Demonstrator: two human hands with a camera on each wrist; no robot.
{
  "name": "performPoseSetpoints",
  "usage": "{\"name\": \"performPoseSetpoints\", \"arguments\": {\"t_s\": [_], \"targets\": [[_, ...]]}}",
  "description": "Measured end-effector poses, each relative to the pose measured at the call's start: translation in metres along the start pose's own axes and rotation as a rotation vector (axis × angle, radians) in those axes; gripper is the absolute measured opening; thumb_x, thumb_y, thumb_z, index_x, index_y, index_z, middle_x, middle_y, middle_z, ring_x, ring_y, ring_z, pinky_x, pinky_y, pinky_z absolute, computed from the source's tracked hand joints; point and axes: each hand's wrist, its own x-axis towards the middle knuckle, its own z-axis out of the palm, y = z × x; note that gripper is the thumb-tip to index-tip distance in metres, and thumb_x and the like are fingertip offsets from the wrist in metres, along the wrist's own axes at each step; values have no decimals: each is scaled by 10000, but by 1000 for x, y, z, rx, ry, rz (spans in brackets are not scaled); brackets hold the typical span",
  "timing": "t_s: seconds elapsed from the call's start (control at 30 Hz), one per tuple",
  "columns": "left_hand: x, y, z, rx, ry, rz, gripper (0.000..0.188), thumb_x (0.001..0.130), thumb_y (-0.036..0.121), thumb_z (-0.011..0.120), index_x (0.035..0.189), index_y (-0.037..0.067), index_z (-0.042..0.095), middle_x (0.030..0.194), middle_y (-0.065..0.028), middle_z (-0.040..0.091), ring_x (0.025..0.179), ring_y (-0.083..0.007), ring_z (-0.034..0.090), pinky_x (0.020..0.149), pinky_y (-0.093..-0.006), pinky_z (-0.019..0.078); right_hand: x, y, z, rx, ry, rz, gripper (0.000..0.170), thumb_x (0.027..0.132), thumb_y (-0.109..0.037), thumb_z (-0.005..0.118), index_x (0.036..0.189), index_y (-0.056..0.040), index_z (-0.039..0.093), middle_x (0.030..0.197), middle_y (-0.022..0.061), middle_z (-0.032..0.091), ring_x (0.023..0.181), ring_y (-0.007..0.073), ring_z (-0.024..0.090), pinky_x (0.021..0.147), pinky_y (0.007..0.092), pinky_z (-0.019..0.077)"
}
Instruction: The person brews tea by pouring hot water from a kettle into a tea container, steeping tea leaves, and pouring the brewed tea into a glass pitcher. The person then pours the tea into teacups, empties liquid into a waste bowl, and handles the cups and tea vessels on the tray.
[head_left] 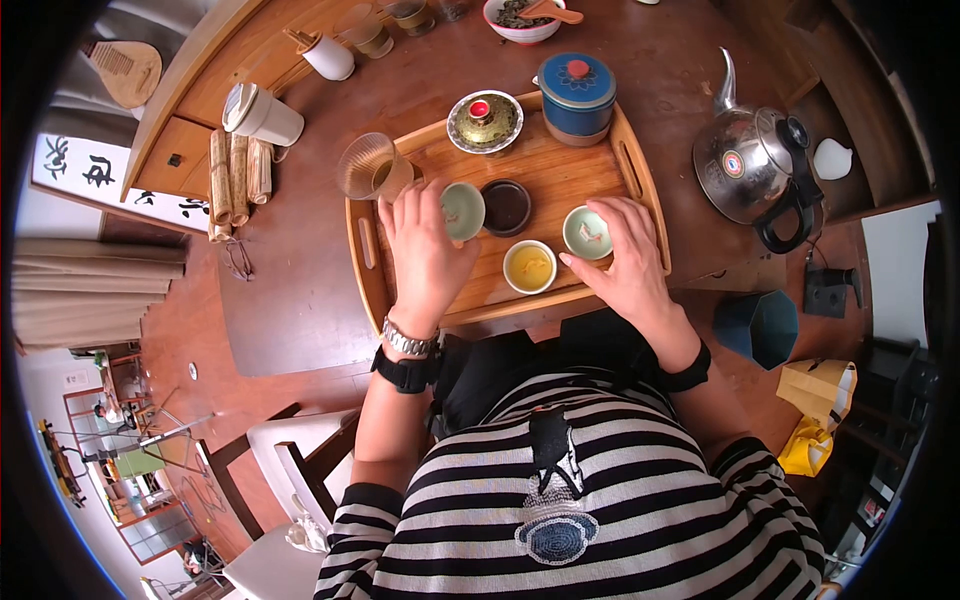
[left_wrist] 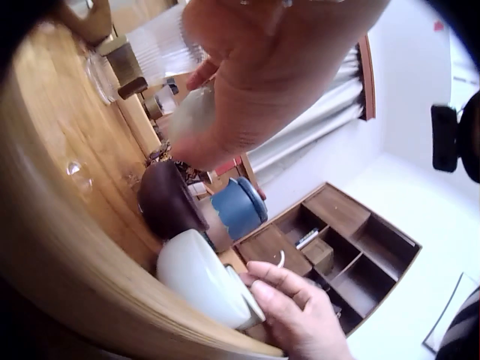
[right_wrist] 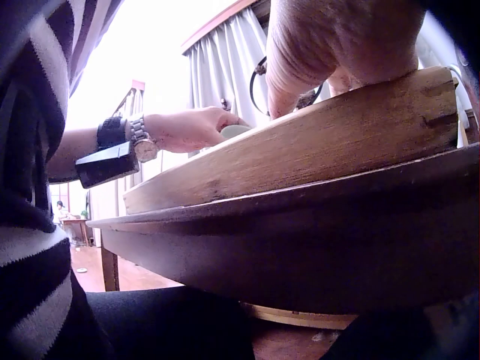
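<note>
My left hand [head_left: 425, 240] [left_wrist: 277, 82] [right_wrist: 187, 129] grips a pale green cup [head_left: 465, 212] [left_wrist: 193, 116] by its side, above the left half of a wooden tray [head_left: 440, 150]. At the tray's right, the thumb and fingers of my right hand [head_left: 635, 265] [left_wrist: 304, 315] [right_wrist: 345, 45] lie round a second pale green cup [head_left: 588, 233]; its inside shows a small reddish figure. Between the hands stand a cup of yellow liquid [head_left: 530, 267] and a dark round cup [head_left: 506, 207] [left_wrist: 169, 199]. In the right wrist view the tray's side hides the right cup.
On the tray stand a ribbed glass pitcher [head_left: 375, 168], a lidded patterned bowl [head_left: 485, 122] and a blue canister [head_left: 578, 95]. A steel kettle [head_left: 745, 165] is right of the tray; a white tumbler [head_left: 265, 115] and bamboo rolls [head_left: 238, 180] lie left.
</note>
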Motion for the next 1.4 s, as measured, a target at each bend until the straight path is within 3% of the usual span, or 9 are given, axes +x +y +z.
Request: {"name": "performPoseSetpoints", "arguments": {"t_s": [0.17,0.37,0.77,0.83,0.9,1.03,1.1,1.2,1.4], "targets": [[-28,-8,-5,-370,-31,-289,536,563,85,715,1052,35,502,931,-141,540,932,-328,478,849,-415,376,1,1,0,-20,-47,8,560,670,-166,729,1140,-12,467,1105,152,496,1047,328,449,918,420,361],[-52,-16,0,-311,-49,-338,494,605,138,759,1016,4,519,930,-182,571,885,-323,565,761,-383,460,4,1,-1,-29,-80,23,571,670,-152,726,1154,1,465,1122,165,500,1041,338,459,917,418,368],[-66,-20,4,-283,-85,-374,550,600,156,775,1043,-17,499,976,-191,537,993,-348,478,856,-399,402,9,-1,-8,-128,-218,71,599,658,-225,740,1146,7,483,1050,174,523,980,343,495,875,406,398],[-69,-19,5,-227,-85,-385,672,593,204,804,1127,-19,462,1056,-208,513,1028,-353,466,889,-400,392,14,-5,-13,-146,-238,63,595,659,-244,743,1137,7,493,1038,174,530,976,343,500,870,404,402],[-69,-14,6,-249,-28,-371,738,590,240,803,1163,-30,425,1100,-228,483,1073,-372,432,927,-422,358,28,-12,-22,-108,-222,156,570,675,-281,738,1112,11,515,998,177,546,961,333,516,855,400,413],[-64,10,-4,-226,47,-233,856,593,295,800,1242,-35,348,1201,-243,422,1191,-398,342,1015,-480,258,76,-5,-38,-91,124,36,402,750,-267,683,1035,-5,573,895,157,576,860,303,564,758,385,455],[-62,20,-2,-222,32,-155,843,590,280,811,1240,-26,370,1234,-246,407,1213,-372,347,1010,-488,269,105,6,-40,-125,186,-43,379,765,-259,671,1022,4,577,889,155,574,861,291,562,752,378,452],[-57,34,5,-323,-165,-80,825,607,296,793,1242,-21,372,1216,-243,427,1222,-365,343,1041,-519,183,137,18,-32,-257,200,-123,342,762,-223,661,1019,-8,594,895,161,575,880,310,547,774,384,449],[-50,39,14,-384,-171,-89,742,623,236,770,1212,-26,403,1159,-207,483,1178,-353,388,1032,-505,210,151,16,-22,-358,95,-48,204,745,-179,662,878,-28,631,849,140,588,850,297,548,759,393,447]]}}
